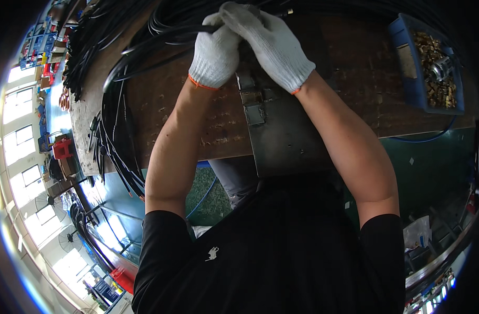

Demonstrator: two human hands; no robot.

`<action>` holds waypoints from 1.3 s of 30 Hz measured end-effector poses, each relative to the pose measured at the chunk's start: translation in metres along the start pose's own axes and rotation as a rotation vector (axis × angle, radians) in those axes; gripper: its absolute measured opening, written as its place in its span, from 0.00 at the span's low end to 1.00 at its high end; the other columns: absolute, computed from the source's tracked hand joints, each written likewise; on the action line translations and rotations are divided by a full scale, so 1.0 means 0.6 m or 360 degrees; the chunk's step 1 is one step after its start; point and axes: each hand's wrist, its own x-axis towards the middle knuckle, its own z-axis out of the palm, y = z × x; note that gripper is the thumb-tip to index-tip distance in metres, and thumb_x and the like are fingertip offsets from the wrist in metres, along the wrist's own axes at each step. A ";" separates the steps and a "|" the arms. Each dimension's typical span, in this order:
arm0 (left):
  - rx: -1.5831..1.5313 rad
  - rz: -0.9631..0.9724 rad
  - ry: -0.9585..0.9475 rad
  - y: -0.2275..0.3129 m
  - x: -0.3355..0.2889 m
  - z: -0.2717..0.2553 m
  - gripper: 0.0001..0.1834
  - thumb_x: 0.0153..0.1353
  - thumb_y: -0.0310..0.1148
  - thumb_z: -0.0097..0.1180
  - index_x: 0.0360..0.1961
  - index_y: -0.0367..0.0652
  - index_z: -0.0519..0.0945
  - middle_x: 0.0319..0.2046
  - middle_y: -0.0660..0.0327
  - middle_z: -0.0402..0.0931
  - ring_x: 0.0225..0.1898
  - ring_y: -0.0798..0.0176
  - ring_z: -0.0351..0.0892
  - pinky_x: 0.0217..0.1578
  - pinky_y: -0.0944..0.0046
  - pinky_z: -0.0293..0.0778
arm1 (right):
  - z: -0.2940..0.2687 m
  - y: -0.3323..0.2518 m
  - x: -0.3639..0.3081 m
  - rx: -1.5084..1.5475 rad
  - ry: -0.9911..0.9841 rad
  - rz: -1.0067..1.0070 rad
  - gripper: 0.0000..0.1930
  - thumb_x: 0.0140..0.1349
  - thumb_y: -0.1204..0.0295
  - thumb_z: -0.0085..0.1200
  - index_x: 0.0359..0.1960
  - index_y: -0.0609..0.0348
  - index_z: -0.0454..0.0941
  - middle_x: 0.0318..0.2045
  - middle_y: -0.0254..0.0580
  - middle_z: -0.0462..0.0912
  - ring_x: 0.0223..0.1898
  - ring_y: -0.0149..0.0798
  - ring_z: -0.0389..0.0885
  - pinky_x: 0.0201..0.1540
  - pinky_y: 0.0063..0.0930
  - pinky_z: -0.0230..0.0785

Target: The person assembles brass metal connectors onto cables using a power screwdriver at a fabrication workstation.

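Observation:
Both my hands wear white knitted gloves with orange cuffs and meet over the far part of the workbench (161, 112). My left hand (216, 55) is closed around a black cable (184, 34), which runs out of it to the left. Across its fingertips lie the bent fingers of my right hand (275, 44). The right hand is closed too, but whatever its fingers hold is hidden. Just beyond the right glove, a small brass-coloured end piece (290, 11) shows against the dark background.
Black cables (119, 104) are heaped at the far left and hang over the bench's left edge. On the right stands a blue bin (404, 86) of brass fittings (430, 68). A dark metal plate (281, 138) lies before me. Floor fans (69, 239) stand at the left.

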 end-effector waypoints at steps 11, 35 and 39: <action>-0.1343 -0.0873 0.0335 0.048 -0.010 0.053 0.13 0.72 0.22 0.51 0.49 0.33 0.86 0.35 0.62 0.88 0.39 0.69 0.84 0.41 0.65 0.80 | 0.003 0.063 0.015 -0.0046 0.0145 -0.0333 0.25 0.75 0.48 0.61 0.45 0.62 0.90 0.33 0.35 0.90 0.34 0.35 0.87 0.42 0.31 0.78; -0.3188 -0.1752 0.1051 0.267 -0.136 -0.016 0.39 0.71 0.76 0.50 0.54 0.48 0.82 0.46 0.60 0.81 0.51 0.60 0.85 0.55 0.56 0.88 | 0.024 -0.091 -0.210 -0.0859 -0.0279 -0.0853 0.26 0.55 0.65 0.83 0.54 0.56 0.87 0.45 0.41 0.92 0.42 0.40 0.92 0.47 0.32 0.89; -0.3219 -0.1827 0.1047 0.257 -0.137 -0.010 0.40 0.71 0.76 0.51 0.55 0.48 0.83 0.45 0.60 0.82 0.48 0.61 0.86 0.54 0.57 0.88 | 0.024 -0.093 -0.206 -0.0960 -0.0281 -0.0927 0.26 0.54 0.65 0.83 0.54 0.56 0.88 0.46 0.40 0.92 0.41 0.39 0.92 0.45 0.32 0.89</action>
